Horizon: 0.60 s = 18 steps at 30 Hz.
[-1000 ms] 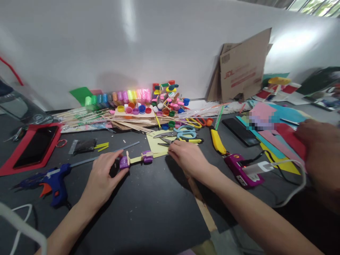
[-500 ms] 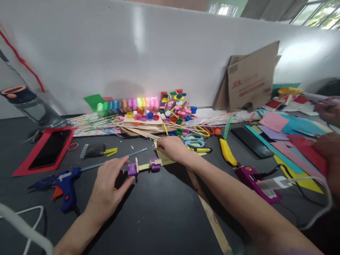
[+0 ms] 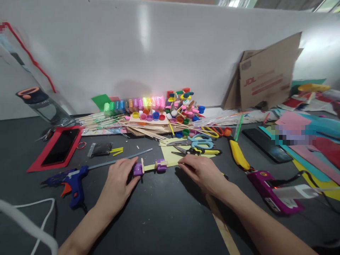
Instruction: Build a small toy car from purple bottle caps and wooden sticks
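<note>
Thumb and forefinger of my left hand point(image 3: 119, 180) curve around the left end of a small model, at its purple clay block point(image 3: 137, 169). A yellow-green strip point(image 3: 150, 167) joins that block to a second purple block point(image 3: 161, 165) with small wooden stick pieces on top. My right hand point(image 3: 200, 170) is closed in a pinch to the right of the model, beside the yellow paper point(image 3: 166, 153); whatever it pinches is too small to name. Pliers with yellow handles point(image 3: 209, 151) and blue-handled scissors point(image 3: 202, 141) lie just behind it.
On the left are a blue glue gun point(image 3: 77, 187), a phone point(image 3: 61, 146) on red card and a bottle point(image 3: 45, 106). Clay pots point(image 3: 148, 116) and sticks point(image 3: 148, 131) line the back. A wooden strip point(image 3: 221, 226) and a purple power strip point(image 3: 271, 194) lie right.
My right hand has drawn back from over the yellow paper, uncovering the pliers and scissor blades. My left hand has closed in on the left purple block. The view has shifted slightly.
</note>
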Motion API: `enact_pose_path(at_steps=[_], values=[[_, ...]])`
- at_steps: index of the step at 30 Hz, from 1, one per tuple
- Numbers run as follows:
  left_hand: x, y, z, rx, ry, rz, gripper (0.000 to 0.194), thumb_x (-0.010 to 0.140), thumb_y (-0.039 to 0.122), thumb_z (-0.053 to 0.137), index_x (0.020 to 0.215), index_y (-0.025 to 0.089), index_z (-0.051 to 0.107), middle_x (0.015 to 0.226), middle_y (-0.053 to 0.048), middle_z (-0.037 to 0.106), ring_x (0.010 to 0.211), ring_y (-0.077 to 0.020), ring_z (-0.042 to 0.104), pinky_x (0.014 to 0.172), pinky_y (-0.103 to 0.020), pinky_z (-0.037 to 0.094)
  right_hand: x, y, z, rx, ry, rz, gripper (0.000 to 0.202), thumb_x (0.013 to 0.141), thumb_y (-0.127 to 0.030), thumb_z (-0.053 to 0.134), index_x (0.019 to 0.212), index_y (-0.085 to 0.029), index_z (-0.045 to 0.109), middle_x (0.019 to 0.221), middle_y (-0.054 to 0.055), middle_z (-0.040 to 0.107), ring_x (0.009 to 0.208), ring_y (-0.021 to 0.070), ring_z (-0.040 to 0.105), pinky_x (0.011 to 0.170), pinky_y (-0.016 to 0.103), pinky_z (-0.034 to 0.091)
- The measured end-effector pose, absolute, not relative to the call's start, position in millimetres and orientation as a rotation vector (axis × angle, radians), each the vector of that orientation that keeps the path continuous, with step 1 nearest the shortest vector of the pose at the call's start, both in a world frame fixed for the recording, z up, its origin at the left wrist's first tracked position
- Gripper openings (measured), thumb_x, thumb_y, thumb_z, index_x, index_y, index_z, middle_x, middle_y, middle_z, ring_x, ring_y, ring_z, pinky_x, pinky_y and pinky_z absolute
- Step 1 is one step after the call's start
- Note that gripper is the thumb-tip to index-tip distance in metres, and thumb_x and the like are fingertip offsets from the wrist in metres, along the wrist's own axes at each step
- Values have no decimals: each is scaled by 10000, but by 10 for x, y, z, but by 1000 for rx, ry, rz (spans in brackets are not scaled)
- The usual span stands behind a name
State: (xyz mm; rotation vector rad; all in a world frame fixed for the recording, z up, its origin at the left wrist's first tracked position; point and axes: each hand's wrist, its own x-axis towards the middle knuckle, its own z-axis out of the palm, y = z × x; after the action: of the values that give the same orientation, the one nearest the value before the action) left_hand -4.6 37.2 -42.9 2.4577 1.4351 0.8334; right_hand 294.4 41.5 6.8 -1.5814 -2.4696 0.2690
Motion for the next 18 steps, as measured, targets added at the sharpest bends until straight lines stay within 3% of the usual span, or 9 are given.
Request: enact_pose_path(at_steps=[7, 10, 14, 18], values=[[-20, 366, -367, 2416, 1414, 792, 261, 925, 262, 637, 1180, 223, 600, 1171, -82, 712, 1093, -277, 621, 927, -441, 449, 2875, 385, -93, -1490, -2464, 400, 156, 954, -249, 600, 1034, -177, 713, 964, 75, 772, 804, 203, 706, 702, 284, 463], [-15, 358, -361, 2403, 1380, 770, 267, 914, 271, 656, 1173, 230, 604, 1158, -70, 721, 1071, -266, 637, 917, -432, 452, 2866, 377, -101, -1513, -2450, 420, 270, 949, -293, 620, 1176, -155, 667, 950, 89, 772, 748, 201, 697, 665, 283, 456], [-17, 351, -383, 2404, 1347, 749, 339, 902, 276, 669, 1227, 240, 582, 1198, -69, 709, 1124, -273, 621, 956, -446, 433, 2883, 376, -99, -1558, -2438, 421, 372, 957, -344, 617, 1265, -136, 613, 851, 73, 761, 686, 199, 675, 629, 281, 432], [-49, 331, -373, 2404, 1371, 755, 546, 865, 325, 717, 1356, 240, 493, 1298, -97, 660, 1205, -293, 577, 998, -460, 414, 2881, 371, -88, -1565, -2471, 409, 360, 951, -342, 628, 1249, -140, 617, 892, 80, 759, 753, 214, 688, 650, 284, 423]])
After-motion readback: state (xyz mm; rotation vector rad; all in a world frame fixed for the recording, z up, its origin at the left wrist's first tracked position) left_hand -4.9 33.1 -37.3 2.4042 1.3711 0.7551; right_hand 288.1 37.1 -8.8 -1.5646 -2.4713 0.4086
